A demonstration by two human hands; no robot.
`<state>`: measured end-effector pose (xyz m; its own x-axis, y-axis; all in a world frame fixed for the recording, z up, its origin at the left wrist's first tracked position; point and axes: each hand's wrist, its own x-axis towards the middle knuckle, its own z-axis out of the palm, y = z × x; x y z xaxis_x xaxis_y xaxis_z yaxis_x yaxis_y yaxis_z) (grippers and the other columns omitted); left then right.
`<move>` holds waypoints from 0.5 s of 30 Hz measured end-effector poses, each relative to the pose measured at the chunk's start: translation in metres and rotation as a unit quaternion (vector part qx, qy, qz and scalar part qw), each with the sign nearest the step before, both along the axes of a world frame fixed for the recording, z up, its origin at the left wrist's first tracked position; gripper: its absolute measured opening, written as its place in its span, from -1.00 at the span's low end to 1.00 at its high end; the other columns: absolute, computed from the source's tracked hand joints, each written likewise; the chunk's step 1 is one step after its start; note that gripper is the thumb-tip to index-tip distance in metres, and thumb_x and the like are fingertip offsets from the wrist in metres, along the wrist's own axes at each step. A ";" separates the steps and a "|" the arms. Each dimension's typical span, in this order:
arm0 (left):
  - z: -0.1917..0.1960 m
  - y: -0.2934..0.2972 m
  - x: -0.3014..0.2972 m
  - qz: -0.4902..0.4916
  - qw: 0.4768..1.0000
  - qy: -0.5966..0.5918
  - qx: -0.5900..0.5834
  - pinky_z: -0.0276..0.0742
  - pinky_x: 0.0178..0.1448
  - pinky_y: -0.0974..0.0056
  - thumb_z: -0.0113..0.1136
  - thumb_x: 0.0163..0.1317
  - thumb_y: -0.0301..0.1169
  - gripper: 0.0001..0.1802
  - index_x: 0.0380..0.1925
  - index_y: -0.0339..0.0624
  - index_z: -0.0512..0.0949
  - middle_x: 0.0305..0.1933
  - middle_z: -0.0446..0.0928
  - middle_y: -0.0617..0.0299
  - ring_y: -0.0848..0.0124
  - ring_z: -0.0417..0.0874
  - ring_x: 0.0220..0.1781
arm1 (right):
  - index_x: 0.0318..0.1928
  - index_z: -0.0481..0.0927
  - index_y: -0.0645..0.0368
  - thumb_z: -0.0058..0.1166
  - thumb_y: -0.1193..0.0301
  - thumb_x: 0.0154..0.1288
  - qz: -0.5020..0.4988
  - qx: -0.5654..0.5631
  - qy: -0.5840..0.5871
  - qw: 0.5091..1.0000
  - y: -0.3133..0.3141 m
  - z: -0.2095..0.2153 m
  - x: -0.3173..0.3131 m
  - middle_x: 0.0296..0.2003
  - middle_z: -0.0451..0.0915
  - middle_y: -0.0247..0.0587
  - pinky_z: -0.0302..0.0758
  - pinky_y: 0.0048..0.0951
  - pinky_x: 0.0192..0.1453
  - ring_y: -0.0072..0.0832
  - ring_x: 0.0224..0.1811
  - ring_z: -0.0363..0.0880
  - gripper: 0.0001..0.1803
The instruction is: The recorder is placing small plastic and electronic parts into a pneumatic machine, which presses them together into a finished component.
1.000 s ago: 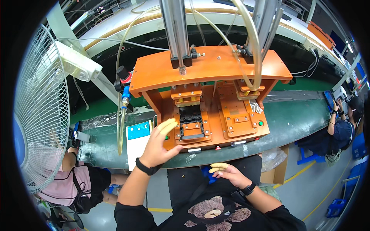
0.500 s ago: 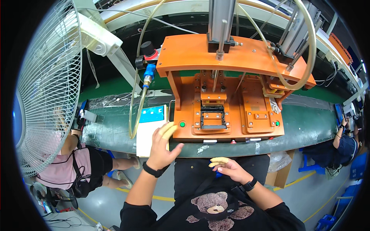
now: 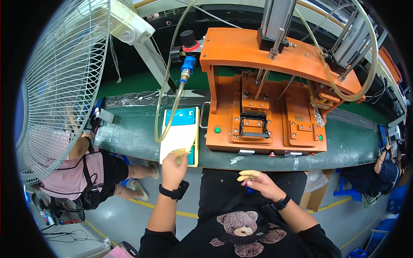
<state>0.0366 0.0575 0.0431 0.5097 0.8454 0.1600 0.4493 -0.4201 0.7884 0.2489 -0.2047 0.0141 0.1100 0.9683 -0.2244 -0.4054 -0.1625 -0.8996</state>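
My left hand, with yellow finger cots, is at the near edge of a white sheet, its fingers pinched on the sheet. Under that sheet is a yellow-edged tray with blue-teal pieces showing at its far end and near right corner. My right hand, also with yellow finger cots, hovers over my lap, fingers loosely stretched and nothing visible in them. Ahead stands an orange press; a black frame-shaped part sits in its left fixture.
A clear air hose loops down over the tray from a blue fitting. A large fan stands at the left. A person in pink sits left, another person far right. A cardboard box is below the table edge.
My left hand has come down toward me from beside the press and closed on the sheet. The sheet's near right corner has shifted, uncovering teal. The view has turned slightly left.
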 end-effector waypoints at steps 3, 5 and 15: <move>0.003 0.003 -0.009 0.051 0.982 -0.173 -0.052 0.56 0.00 0.20 0.31 0.12 -0.51 -0.85 -0.29 -0.31 0.66 -0.15 0.67 -0.04 0.15 0.70 -0.13 | 0.32 0.33 0.22 0.00 0.46 0.45 0.027 0.018 0.027 0.999 0.019 0.003 -0.008 0.14 0.53 -0.20 0.41 -0.42 0.28 -0.49 0.15 0.51 -0.53; 0.022 -0.010 -0.016 0.009 0.987 -0.155 0.047 0.56 0.01 0.23 0.33 0.08 -0.56 -0.83 -0.28 -0.27 0.66 -0.09 0.66 -0.01 0.24 0.70 -0.13 | 0.35 0.30 0.22 -0.01 0.44 0.47 0.036 0.033 0.055 0.997 0.039 0.012 -0.018 0.17 0.50 -0.20 0.41 -0.41 0.29 -0.49 0.18 0.49 -0.51; 0.040 -0.127 -0.004 -0.265 0.956 -0.005 0.123 0.27 0.41 0.01 0.39 0.04 -0.37 -0.71 -0.20 -0.13 0.64 0.13 0.54 0.01 0.04 0.49 0.28 | -0.02 0.57 0.26 -0.06 0.38 0.51 -0.125 -0.046 0.163 0.977 0.088 0.033 -0.063 -0.24 0.66 -0.34 0.57 -0.56 -0.13 -0.66 -0.22 0.61 -0.77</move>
